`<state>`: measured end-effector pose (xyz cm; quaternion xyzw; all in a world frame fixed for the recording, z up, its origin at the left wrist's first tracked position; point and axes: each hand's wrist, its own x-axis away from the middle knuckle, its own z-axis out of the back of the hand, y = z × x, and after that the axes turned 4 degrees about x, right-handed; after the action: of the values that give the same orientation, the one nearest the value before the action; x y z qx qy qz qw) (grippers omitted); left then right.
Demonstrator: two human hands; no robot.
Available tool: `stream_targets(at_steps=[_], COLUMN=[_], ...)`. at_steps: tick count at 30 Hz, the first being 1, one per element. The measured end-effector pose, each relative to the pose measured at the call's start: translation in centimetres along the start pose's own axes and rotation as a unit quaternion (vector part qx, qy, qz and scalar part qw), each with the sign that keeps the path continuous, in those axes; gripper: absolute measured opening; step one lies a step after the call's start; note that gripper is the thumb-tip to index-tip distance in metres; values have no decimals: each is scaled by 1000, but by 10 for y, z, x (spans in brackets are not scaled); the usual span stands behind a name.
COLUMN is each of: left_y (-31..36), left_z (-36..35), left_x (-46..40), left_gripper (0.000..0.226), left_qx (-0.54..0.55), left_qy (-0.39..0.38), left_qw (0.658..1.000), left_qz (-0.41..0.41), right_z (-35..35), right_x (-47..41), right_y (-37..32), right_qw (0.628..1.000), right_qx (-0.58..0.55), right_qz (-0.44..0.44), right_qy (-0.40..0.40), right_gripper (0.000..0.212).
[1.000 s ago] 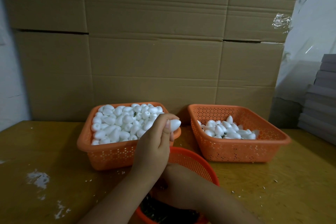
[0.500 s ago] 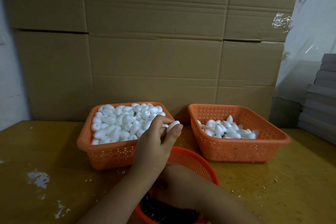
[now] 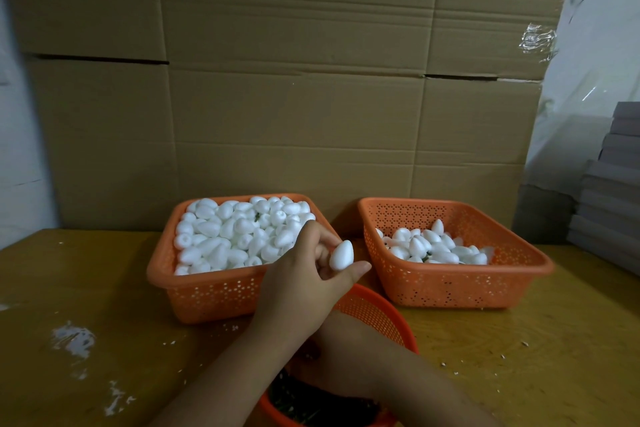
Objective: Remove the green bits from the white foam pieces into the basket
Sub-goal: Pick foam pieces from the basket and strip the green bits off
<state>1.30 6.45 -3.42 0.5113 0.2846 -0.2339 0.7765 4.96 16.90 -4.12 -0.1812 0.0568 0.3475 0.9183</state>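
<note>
Cardboard boxes (image 3: 294,97) wall off the back of my yellow table (image 3: 86,288), where the full basket (image 3: 207,291) of white foam pieces (image 3: 239,236) sits left of the part-filled basket (image 3: 460,288). Since a second ago my left hand (image 3: 304,284) has turned its pinched foam piece (image 3: 341,255) tip-up and carried it toward the right-hand basket, so I judge it cleaned. Crossed beneath, my right hand (image 3: 332,354) rests in the round basket (image 3: 374,315) of green bits (image 3: 311,402); I cannot tell its grip.
</note>
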Motion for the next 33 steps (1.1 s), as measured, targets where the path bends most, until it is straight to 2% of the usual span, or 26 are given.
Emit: stream_targets(at_steps=[7, 12, 24, 29, 33], left_y=[2, 3, 2, 3, 2], left_z=[2, 1, 0, 0, 0], left_x=[0, 0, 1, 2, 2], left_gripper=[19, 25, 32, 20, 19], left_qx=[-48, -88, -74, -57, -44], left_qy=[-17, -23, -31, -28, -33], left_qw=[998, 994, 995, 996, 998], left_qz=[-43, -56, -60, -63, -42], right_z=[0, 0, -3, -3, -2], right_x=[0, 0, -1, -1, -1], right_y=[0, 0, 2, 2, 3], right_qw=[1000, 999, 999, 999, 1000], right_qx=[18, 20, 34, 32, 21], right_qz=[17, 27, 22, 17, 8], right_qy=[7, 7, 9, 1, -4], right_gripper=[37, 38, 39, 38, 35])
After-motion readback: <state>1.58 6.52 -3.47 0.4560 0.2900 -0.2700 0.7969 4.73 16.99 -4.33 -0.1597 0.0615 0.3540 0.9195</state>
